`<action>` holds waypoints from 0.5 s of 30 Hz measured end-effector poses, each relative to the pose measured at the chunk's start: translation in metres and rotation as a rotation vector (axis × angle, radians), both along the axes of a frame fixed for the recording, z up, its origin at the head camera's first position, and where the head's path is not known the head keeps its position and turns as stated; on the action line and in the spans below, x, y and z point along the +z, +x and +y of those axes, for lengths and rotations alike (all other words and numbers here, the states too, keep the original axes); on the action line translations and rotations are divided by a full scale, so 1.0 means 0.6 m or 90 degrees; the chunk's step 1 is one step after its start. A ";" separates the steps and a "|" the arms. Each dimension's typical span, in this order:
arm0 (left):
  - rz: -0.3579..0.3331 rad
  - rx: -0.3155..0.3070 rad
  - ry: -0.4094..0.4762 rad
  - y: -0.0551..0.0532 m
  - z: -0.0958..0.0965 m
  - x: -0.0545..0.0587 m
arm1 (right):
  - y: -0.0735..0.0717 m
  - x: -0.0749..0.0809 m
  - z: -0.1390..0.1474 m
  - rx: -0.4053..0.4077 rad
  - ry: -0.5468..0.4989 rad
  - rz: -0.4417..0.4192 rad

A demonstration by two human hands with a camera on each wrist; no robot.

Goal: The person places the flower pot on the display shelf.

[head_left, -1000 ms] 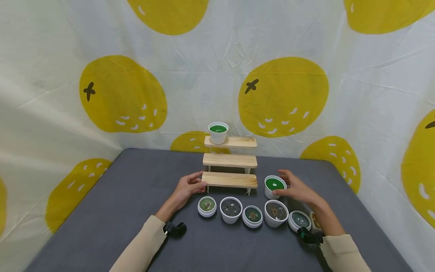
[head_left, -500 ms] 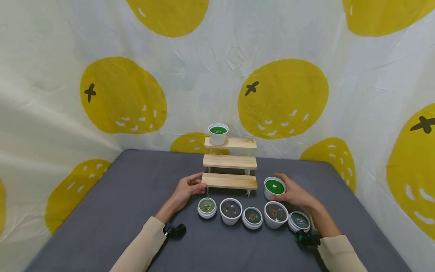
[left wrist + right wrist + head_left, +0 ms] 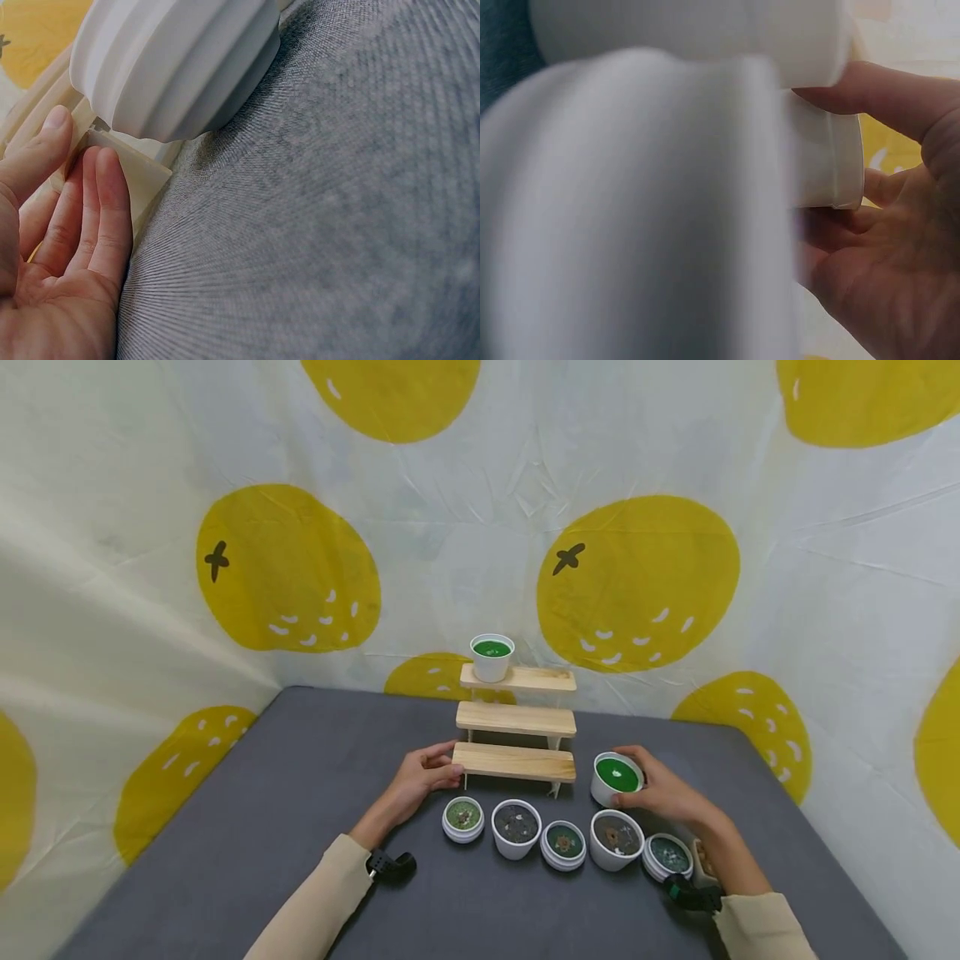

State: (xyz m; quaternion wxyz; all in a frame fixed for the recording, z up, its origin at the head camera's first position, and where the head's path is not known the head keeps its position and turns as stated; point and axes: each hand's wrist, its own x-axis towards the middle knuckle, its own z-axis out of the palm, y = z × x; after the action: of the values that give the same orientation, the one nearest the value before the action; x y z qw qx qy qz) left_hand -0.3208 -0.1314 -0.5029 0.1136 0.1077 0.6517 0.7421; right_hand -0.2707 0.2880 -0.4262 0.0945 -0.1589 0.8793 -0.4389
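A three-step wooden stand (image 3: 516, 720) stands on the table. My left hand (image 3: 420, 778) grips the left end of its lowest step; in the left wrist view the thumb lies along the board and the fingers reach the pale leg (image 3: 139, 176). To the right of the stand, my right hand (image 3: 660, 787) holds a white cup with a bright green filling (image 3: 617, 774), thumb at the near side and fingers at the far side. The cup is upright; whether it touches the table cannot be told. A similar green-filled cup (image 3: 492, 660) sits on the top step, at the left.
Before the stand are white cups with dark fillings (image 3: 516, 827) (image 3: 617, 837) and ribbed white pots with green fillings (image 3: 462, 818) (image 3: 563, 843) (image 3: 667, 856). A small beige item (image 3: 705, 862) is partly hidden by my right wrist. A fruit-print curtain (image 3: 450, 560) hangs behind the grey table (image 3: 300, 827).
My right hand's fingers and thumb have drawn in around the green-filled cup. My left hand has stayed on the stand. The head view has shifted slightly.
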 end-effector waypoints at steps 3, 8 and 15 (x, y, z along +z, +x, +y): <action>0.005 -0.005 0.005 0.000 0.002 -0.002 | 0.004 0.010 0.004 -0.008 0.003 0.025; 0.005 -0.003 0.010 -0.001 0.003 0.000 | 0.011 0.029 0.006 -0.018 0.018 0.058; 0.002 0.007 0.000 0.001 0.001 -0.001 | 0.020 0.048 -0.005 -0.039 0.020 0.094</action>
State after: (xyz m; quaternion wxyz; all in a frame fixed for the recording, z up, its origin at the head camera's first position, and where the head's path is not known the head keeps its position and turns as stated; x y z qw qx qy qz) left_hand -0.3200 -0.1310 -0.5035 0.1085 0.1050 0.6522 0.7429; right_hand -0.2589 0.2853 -0.3974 0.0187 -0.1622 0.8952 -0.4148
